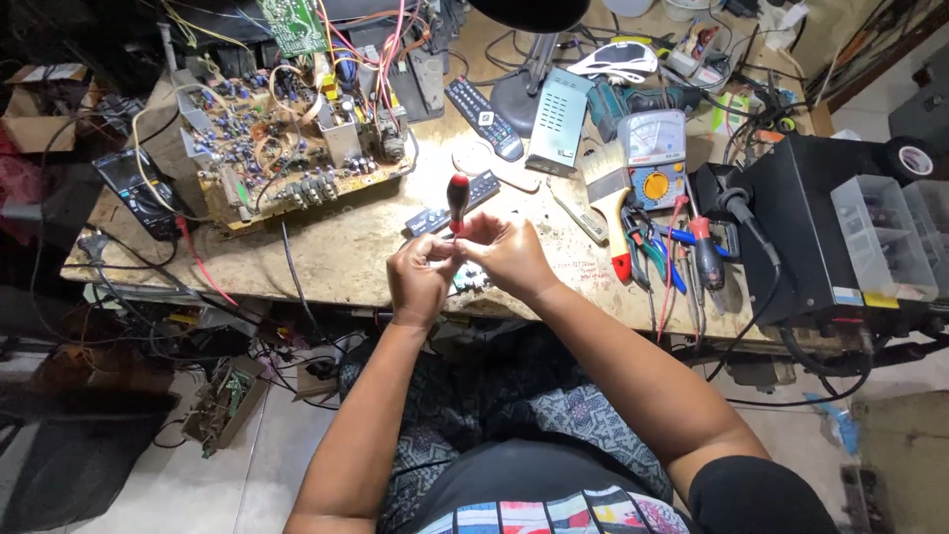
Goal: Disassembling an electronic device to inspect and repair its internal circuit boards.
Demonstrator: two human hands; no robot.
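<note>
Left hand: the left hand (420, 280) is curling closed around a small circuit part (471, 278), which is mostly hidden behind the fingers, at the near edge of the workbench (346, 252).
Right hand: the right hand (509, 252) is gripping the lower handle of a red-and-black screwdriver (458, 201), holding it upright with the handle top pointing away from the person.
Hands together: both are pressing close, fingertips touching over the small part.
Large circuit board: the large circuit board (297, 138) is lying at the bench's left, well apart from the hands, wires trailing off it.
Remote controls: one remote control (484, 119) is lying beyond the screwdriver; another (453, 205) is lying just behind it.
Meter: an analogue multimeter (654, 158) is standing to the right, beside a paintbrush (608, 198).
Pliers and drivers: hand tools (682, 252) are lying grouped near the black box (791, 232).
</note>
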